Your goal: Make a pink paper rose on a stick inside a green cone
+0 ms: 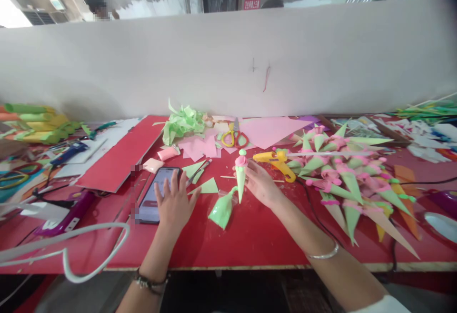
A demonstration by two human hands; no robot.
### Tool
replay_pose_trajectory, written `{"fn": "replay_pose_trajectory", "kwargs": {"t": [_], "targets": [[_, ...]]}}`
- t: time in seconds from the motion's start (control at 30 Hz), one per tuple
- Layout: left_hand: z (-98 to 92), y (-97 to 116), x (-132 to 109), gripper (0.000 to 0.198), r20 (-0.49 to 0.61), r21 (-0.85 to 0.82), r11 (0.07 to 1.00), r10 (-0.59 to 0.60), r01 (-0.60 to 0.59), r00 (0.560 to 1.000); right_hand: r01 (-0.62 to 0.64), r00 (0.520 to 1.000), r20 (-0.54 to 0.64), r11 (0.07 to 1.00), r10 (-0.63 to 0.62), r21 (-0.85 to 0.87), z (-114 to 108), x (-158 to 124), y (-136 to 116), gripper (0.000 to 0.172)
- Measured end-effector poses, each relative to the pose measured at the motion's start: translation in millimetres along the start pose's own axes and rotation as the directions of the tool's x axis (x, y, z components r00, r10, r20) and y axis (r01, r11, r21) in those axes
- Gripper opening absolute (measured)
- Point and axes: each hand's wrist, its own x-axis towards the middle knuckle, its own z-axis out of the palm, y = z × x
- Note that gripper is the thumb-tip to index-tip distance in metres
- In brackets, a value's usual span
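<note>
My left hand (174, 201) is spread, its fingers over the screen of a phone (152, 203) on the red table. Upright in my right hand (262, 182) is a small green paper cone (240, 179) with a pink top and a green ball. Below and left of the cone lies a plastic bag of green clay (221, 210). A yellow glue gun (276, 160) rests just behind my right hand. Green paper pieces (209, 186) and a pen (199, 171) lie between my hands.
Finished paper cones (342, 170) are heaped at the right. Scissors (234, 136), pink paper (271, 129) and crumpled green paper (183, 122) lie at the back. A red board (124, 153) and a white curved tube (96, 227) are at the left. A grey partition (214, 65) stands behind.
</note>
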Motion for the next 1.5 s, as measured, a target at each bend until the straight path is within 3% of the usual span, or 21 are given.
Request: {"fn": "replay_pose_trajectory", "kwargs": {"t": [0.13, 0.23, 0.33, 0.43, 0.63, 0.8, 0.9, 1.0, 1.07, 1.17, 1.37, 1.5], "targets": [[-3.2, -1, 5, 0.056, 0.01, -0.059, 0.998, 0.029, -0.029, 1.0, 0.009, 1.0, -0.008, 1.0, -0.009, -0.001, -1, 0, 0, 0.027], [-17.0, 19, 16, 0.051, 0.035, -0.282, 0.956, 0.092, -0.078, 0.995, -0.008, 1.0, -0.007, 1.0, 0.008, 0.004, -1, 0, 1, 0.029], [-22.5, 43, 30, 0.041, 0.145, -0.575, 0.814, 0.192, -0.076, 0.971, -0.014, 1.0, -0.007, 1.0, 0.014, -0.023, 1, -2, 4, 0.033], [-14.6, 61, 42, 0.034, 0.23, -0.763, 0.645, 0.323, -0.036, 0.918, -0.003, 1.0, -0.016, 0.998, 0.002, -0.056, 2, -3, 7, 0.032], [5.9, 70, 44, 0.03, 0.275, -0.852, 0.518, 0.321, 0.075, 0.906, 0.039, 0.998, -0.038, 0.986, -0.046, -0.161, 5, -5, 10, 0.033], [12.4, 68, 39, 0.024, 0.25, -0.899, 0.422, 0.281, 0.114, 0.927, 0.164, 0.986, 0.057, 0.918, -0.154, -0.361, 4, -5, 6, 0.044], [15.8, 67, 39, 0.022, 0.27, -0.879, 0.446, 0.177, 0.168, 0.947, 0.211, 0.975, 0.095, 0.723, -0.199, -0.658, -6, -4, 0, 0.036], [15.6, 66, 38, 0.023, 0.287, -0.849, 0.489, 0.105, 0.202, 0.952, 0.204, 0.972, 0.233, 0.569, -0.022, -0.797, -16, -4, -4, 0.022], [13.0, 66, 37, 0.02, 0.299, -0.84, 0.502, 0.11, 0.207, 0.948, 0.187, 0.949, 0.293, 0.549, 0.113, -0.815, -18, -4, -3, 0.018], [8.7, 68, 36, 0.016, 0.334, -0.819, 0.53, 0.133, 0.218, 0.933, 0.14, 0.953, 0.264, 0.562, 0.147, -0.815, -17, -4, 2, 0.013], [11.3, 70, 34, 0.014, 0.357, -0.828, 0.507, 0.148, 0.239, 0.922, 0.226, 0.96, 0.278, 0.496, 0.033, -0.838, -13, -3, 7, 0.008], [14.0, 70, 35, 0.019, 0.364, -0.819, 0.512, 0.119, 0.257, 0.924, 0.277, 0.961, 0.237, 0.532, -0.145, -0.8, -9, -4, 6, 0.012]]}}
